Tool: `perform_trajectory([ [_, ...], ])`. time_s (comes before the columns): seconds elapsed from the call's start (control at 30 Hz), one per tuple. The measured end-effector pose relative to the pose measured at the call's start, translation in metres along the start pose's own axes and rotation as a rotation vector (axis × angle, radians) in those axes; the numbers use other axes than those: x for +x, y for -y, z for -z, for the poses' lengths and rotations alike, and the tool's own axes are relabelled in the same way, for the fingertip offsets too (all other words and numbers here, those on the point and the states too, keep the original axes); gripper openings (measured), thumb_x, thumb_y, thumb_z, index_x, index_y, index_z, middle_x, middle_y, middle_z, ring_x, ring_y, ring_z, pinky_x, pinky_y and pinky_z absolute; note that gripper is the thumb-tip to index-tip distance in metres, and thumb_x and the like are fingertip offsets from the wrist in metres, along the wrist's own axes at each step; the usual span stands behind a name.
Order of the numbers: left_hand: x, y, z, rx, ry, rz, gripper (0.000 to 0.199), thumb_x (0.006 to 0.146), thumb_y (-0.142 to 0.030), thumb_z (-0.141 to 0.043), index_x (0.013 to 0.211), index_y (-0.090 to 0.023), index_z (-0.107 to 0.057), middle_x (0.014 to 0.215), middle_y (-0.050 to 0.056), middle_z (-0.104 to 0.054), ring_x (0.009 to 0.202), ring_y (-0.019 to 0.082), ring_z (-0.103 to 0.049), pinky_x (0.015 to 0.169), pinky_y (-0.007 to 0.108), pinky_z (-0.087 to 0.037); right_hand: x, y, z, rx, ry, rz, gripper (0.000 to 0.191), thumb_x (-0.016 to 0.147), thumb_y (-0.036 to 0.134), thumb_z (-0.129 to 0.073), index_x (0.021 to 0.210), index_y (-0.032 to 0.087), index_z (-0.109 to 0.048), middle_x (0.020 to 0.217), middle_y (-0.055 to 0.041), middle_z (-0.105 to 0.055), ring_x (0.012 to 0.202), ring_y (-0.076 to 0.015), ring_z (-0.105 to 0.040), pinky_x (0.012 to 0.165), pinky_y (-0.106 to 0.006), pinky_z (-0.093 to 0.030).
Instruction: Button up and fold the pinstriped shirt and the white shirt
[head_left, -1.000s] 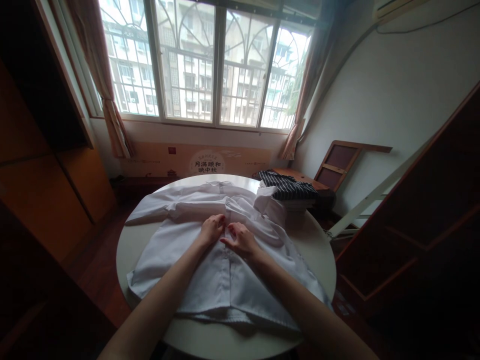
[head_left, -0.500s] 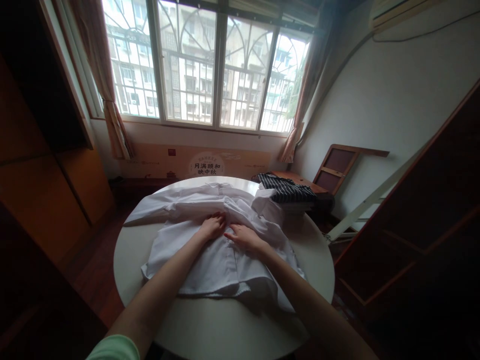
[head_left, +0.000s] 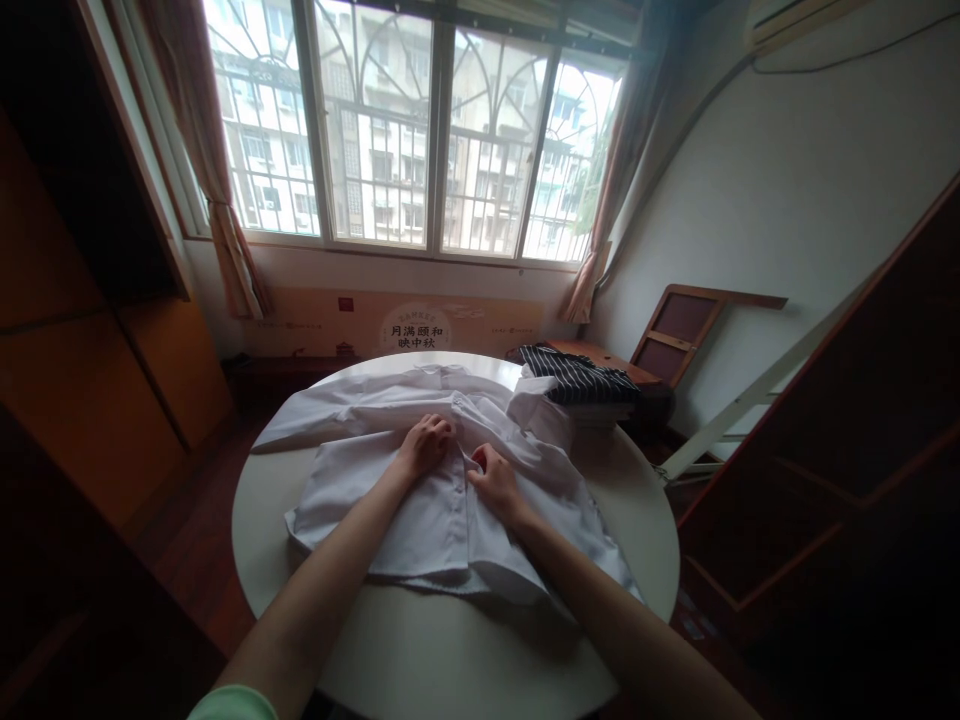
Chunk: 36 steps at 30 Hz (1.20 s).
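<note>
Pinched narrow between thumb and fingers, the right hand (head_left: 496, 482) held a bit of the shirt (head_left: 420, 540) by its front opening, while the left hand (head_left: 426, 445) lay on the cloth just across that opening, fingers curled; whether it gripped anything, I could not tell. Largest of all was the window (head_left: 375, 150), barred outside, with pale buildings beyond it. A tied curtain hung at each side, one at the left (head_left: 225, 250) and one at the right (head_left: 589, 280). Below the window ran a long tan banner (head_left: 315, 315) (its dark characters sat inside a pale circle), partly hidden by the far rim of the table (head_left: 420, 650). That table was round and white, and the white shirt lay spread over its middle, creased, one sleeve reaching out to the left and its hem towards the near edge, with bare tabletop in front. At the far right of the table, a black cloth (head_left: 581, 375) with white stripes topped folded white cloth (head_left: 600, 412), right beside a bunched part of the shirt. A green cuff (head_left: 232, 703) showed on the left arm at the bottom. Smallest was the strip (head_left: 456, 510) of the front opening, running down between the forearms.
</note>
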<state>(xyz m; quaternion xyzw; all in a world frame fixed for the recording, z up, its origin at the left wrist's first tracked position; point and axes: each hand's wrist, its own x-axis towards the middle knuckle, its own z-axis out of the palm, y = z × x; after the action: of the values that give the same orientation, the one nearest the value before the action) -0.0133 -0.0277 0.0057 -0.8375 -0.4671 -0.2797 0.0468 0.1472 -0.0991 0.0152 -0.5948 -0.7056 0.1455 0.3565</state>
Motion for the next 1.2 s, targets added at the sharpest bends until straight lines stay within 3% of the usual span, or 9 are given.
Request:
perform_trajectory([
  [0.17,-0.006,-0.008,0.012,-0.03,0.099,0.119,0.028,0.086,-0.029,-0.037,0.074,-0.017,-0.059,0.074,0.006,-0.062,0.07,0.016,-0.057,0.068,0.027,-0.041,-0.002,0.0,0.013,0.126,0.176,0.051,0.026,0.071,0.012,-0.039,0.083,0.02,-0.061,0.081,-0.0021,-0.062,0.079,-0.0165,-0.056,0.073,-0.026,-0.042],
  [0.3,-0.011,-0.02,0.016,0.021,0.119,0.179,0.027,0.085,-0.031,-0.038,0.076,-0.018,-0.059,0.081,0.007,-0.063,0.079,0.018,-0.057,0.071,0.028,-0.04,-0.004,-0.002,0.018,0.114,0.227,0.106,0.036,0.072,0.01,-0.038,0.092,0.022,-0.065,0.09,-0.0033,-0.06,0.084,-0.0173,-0.055,0.079,-0.026,-0.042],
  [0.43,-0.024,-0.037,0.018,0.141,0.106,0.185,0.02,0.084,-0.026,-0.039,0.085,-0.015,-0.057,0.087,0.01,-0.06,0.086,0.021,-0.054,0.074,0.03,-0.04,-0.004,0.0,0.019,0.027,0.264,0.145,0.039,0.073,0.006,-0.036,0.092,0.023,-0.067,0.084,-0.0035,-0.058,0.076,-0.0159,-0.055,0.074,-0.026,-0.042],
  [0.53,-0.036,-0.044,0.021,0.164,0.116,0.174,0.017,0.082,-0.022,-0.042,0.092,-0.014,-0.053,0.09,0.01,-0.057,0.086,0.021,-0.052,0.072,0.03,-0.04,-0.006,0.003,0.02,-0.012,0.258,0.162,0.035,0.073,0.007,-0.037,0.081,0.021,-0.068,0.081,-0.0042,-0.057,0.073,-0.0153,-0.054,0.071,-0.026,-0.041],
  [0.7,-0.041,-0.046,0.024,0.134,0.059,0.204,0.013,0.08,-0.019,-0.042,0.088,-0.015,-0.052,0.088,0.008,-0.056,0.085,0.02,-0.051,0.074,0.03,-0.039,-0.004,0.002,0.022,-0.133,0.168,0.125,0.017,0.074,0.022,-0.048,0.065,0.017,-0.061,0.072,-0.0034,-0.056,0.066,-0.0141,-0.051,0.065,-0.025,-0.038],
  [0.83,-0.037,-0.048,0.033,-0.042,0.007,0.16,0.014,0.081,-0.023,-0.041,0.076,-0.017,-0.052,0.08,0.004,-0.055,0.076,0.016,-0.05,0.07,0.026,-0.038,0.002,-0.005,0.02,-0.196,0.125,0.04,0.024,0.07,0.036,-0.056,0.055,0.017,-0.051,0.06,-0.001,-0.053,0.059,-0.0133,-0.047,0.058,-0.025,-0.034],
  [0.93,-0.037,-0.05,0.044,-0.237,0.186,0.114,0.026,0.081,-0.034,-0.042,0.063,-0.017,-0.05,0.061,-0.001,-0.049,0.058,0.012,-0.044,0.057,0.023,-0.034,0.003,-0.01,0.018,-0.182,0.108,-0.031,0.015,0.063,0.025,-0.059,0.056,0.018,-0.048,0.058,0.0007,-0.052,0.057,-0.0128,-0.046,0.055,-0.024,-0.033],
  [1.03,-0.039,-0.049,0.054,-0.402,0.397,0.056,0.026,0.072,-0.041,-0.055,0.063,-0.017,-0.053,0.058,-0.003,-0.047,0.054,0.01,-0.04,0.051,0.021,-0.03,0.003,-0.014,0.02,-0.081,0.079,-0.083,0.01,0.059,0.015,-0.056,0.066,0.019,-0.05,0.064,0.0007,-0.056,0.059,-0.0128,-0.049,0.056,-0.024,-0.036],
  [1.2,-0.04,-0.046,0.061,-0.533,0.504,0.084,0.022,0.06,-0.034,-0.066,0.075,-0.019,-0.059,0.067,-0.004,-0.052,0.06,0.01,-0.045,0.052,0.018,-0.033,0.004,-0.015,0.038,0.113,0.115,-0.167,0.02,0.06,0.017,-0.055,0.08,0.017,-0.052,0.071,-0.0014,-0.059,0.062,-0.0142,-0.054,0.055,-0.024,-0.04],
])
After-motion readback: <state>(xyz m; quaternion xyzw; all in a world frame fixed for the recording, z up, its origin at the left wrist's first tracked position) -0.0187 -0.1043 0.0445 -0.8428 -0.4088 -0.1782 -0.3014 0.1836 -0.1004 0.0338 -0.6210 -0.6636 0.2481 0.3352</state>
